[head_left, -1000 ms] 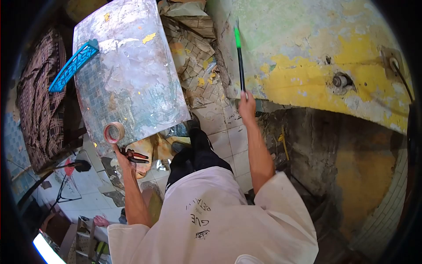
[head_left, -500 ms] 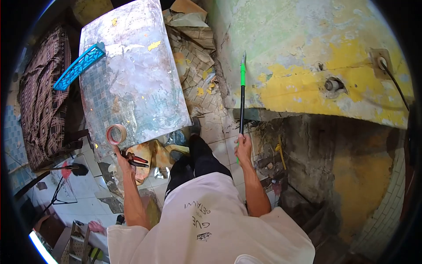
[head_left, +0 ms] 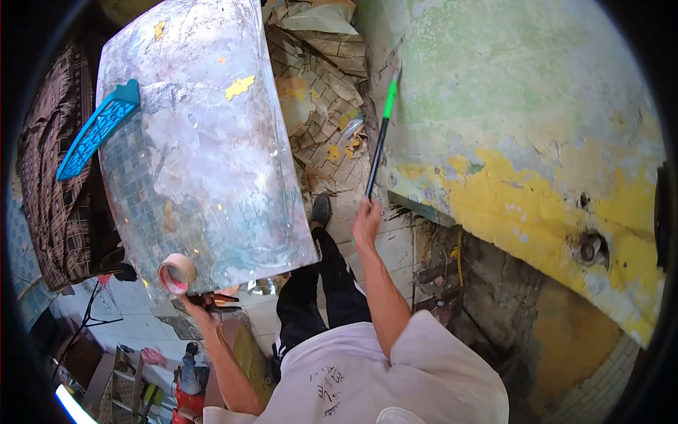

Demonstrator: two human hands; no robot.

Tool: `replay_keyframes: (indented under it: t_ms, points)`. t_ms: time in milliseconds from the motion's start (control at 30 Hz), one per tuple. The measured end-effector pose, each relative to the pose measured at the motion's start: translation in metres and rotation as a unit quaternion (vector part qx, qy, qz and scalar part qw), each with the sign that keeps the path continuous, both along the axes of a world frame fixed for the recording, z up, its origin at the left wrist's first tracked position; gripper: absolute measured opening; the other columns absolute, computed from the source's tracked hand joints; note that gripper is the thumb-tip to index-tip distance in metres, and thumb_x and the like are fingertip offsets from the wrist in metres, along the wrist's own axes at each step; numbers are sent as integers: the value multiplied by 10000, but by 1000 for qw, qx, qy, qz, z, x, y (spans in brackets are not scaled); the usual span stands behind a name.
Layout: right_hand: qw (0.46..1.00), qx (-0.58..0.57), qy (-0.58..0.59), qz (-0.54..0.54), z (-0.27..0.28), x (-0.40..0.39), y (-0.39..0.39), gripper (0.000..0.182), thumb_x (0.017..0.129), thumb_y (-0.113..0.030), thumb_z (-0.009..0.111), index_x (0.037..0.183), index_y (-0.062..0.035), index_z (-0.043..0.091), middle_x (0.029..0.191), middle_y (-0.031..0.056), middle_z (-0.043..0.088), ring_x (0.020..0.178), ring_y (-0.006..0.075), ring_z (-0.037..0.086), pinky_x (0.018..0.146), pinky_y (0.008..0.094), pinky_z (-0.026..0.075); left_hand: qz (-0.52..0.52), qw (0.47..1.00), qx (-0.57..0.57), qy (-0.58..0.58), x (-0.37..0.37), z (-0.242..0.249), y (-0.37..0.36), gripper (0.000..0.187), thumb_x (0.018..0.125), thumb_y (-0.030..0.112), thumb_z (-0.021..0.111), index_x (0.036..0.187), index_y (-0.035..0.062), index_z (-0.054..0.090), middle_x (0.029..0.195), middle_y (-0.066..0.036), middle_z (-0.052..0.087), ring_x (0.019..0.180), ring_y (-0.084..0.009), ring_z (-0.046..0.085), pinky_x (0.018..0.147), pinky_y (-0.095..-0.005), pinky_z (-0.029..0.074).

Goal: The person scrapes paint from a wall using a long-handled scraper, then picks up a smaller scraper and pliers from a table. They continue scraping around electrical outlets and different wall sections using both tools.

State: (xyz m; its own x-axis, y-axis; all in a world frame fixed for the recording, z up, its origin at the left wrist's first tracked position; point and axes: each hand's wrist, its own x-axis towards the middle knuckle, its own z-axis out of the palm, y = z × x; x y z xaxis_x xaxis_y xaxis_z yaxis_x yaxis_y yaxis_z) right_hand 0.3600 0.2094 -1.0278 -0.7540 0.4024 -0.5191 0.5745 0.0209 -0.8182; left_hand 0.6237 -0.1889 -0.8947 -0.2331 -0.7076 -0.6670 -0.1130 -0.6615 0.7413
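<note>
My right hand (head_left: 366, 222) is closed around a long black rod-shaped tool (head_left: 379, 152) with a bright green section and a thin pale tip. That tip overlaps the green, peeling wall (head_left: 508, 85) in this view. My left hand (head_left: 203, 314) is at the table's near left corner, closed on pliers (head_left: 223, 299) with red and black handles that stick out to the right. A roll of tan tape (head_left: 178, 273) is by the same corner, my left fingertips right at its lower rim. On the worn table top (head_left: 212, 141) lies a blue openwork plastic piece (head_left: 99, 131).
A brown plaid cloth (head_left: 56, 169) covers something left of the table. Broken tiles and debris (head_left: 318, 106) lie between table and wall. A pipe fitting (head_left: 593, 249) pokes from the yellow wall part. Red equipment (head_left: 187, 403) and a shelf (head_left: 127, 381) stand at lower left.
The view has shifted, so the table sits lower and the wall tilts. The rod in my right hand now slants, its tip a little higher in view. Both hands keep their grip.
</note>
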Motion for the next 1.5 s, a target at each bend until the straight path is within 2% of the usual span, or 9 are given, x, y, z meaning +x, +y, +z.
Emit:
replay_keyframes:
  t_ms: [100, 300, 433, 633, 733, 867, 1133, 1367, 1500]
  points:
    - [998, 30, -54, 31, 46, -29, 12, 313, 1144, -348, 578, 1252, -59, 526, 729, -17, 479, 475, 86, 431, 398, 290, 334, 38, 999, 17, -11, 1, 2, 3, 434, 1119, 519, 549, 1196, 100, 634, 760, 12, 553, 578, -123, 456, 575, -307, 447]
    - [997, -34, -5, 75, 44, -146, 7, 301, 1149, -363, 563, 1167, -63, 586, 727, 1, 503, 467, 99, 442, 404, 303, 360, 75, 997, -6, -26, 23, -15, -7, 429, 1133, 514, 536, 1180, 102, 644, 816, 7, 623, 599, -124, 477, 557, -288, 443]
    - [998, 39, -27, 45, 107, -33, 22, 311, 1154, -351, 552, 1241, -54, 590, 730, -6, 501, 476, 90, 454, 395, 288, 371, 101, 994, 4, -31, 2, -4, 6, 439, 1132, 511, 540, 1264, 102, 630, 875, 6, 645, 616, -120, 478, 534, -281, 434]
    - [997, -28, 14, 68, 91, -136, -8, 338, 1152, -378, 551, 1206, -48, 603, 742, 2, 529, 490, 86, 490, 382, 288, 364, 92, 995, -8, -26, 3, -8, 11, 440, 1129, 520, 542, 1269, 112, 637, 891, 18, 648, 626, -115, 480, 528, -283, 431]
    - [999, -11, 12, 39, 85, -120, 11, 353, 1150, -386, 555, 1223, -43, 590, 749, -1, 528, 485, 80, 482, 382, 281, 363, 28, 999, -27, 3, 9, -6, 5, 455, 1125, 533, 544, 1315, 128, 624, 957, 8, 658, 645, -117, 490, 556, -282, 437]
    - [997, 30, -60, 27, 151, -9, 30, 356, 1134, -367, 601, 1288, -47, 569, 768, -38, 508, 478, 54, 425, 407, 251, 372, 119, 992, -9, -34, 0, -10, 9, 475, 1125, 542, 535, 1349, 130, 614, 1015, 6, 659, 691, -116, 509, 581, -279, 442]
    - [996, -48, 33, 60, 92, -211, -18, 355, 1136, -361, 596, 1259, -28, 586, 758, -11, 518, 486, 85, 443, 411, 279, 359, 94, 994, -18, -58, -10, 2, 12, 514, 1123, 567, 522, 1376, 127, 597, 1052, 8, 647, 707, -117, 505, 581, -277, 442]
    - [990, 60, -113, 57, 117, -31, 72, 365, 1139, -379, 585, 1296, -49, 602, 767, 15, 569, 468, 84, 457, 395, 275, 357, 77, 996, -26, -28, 8, -13, 6, 512, 1118, 581, 522, 1343, 128, 602, 1006, 4, 615, 710, -104, 515, 547, -279, 433]
    - [992, 68, -45, 97, 38, -53, 77, 342, 1138, -360, 593, 1266, -43, 602, 747, 11, 548, 470, 81, 443, 400, 282, 354, 56, 997, -30, -54, 11, -14, 3, 530, 1136, 573, 469, 1392, 124, 588, 978, 6, 612, 656, -121, 473, 536, -290, 383]
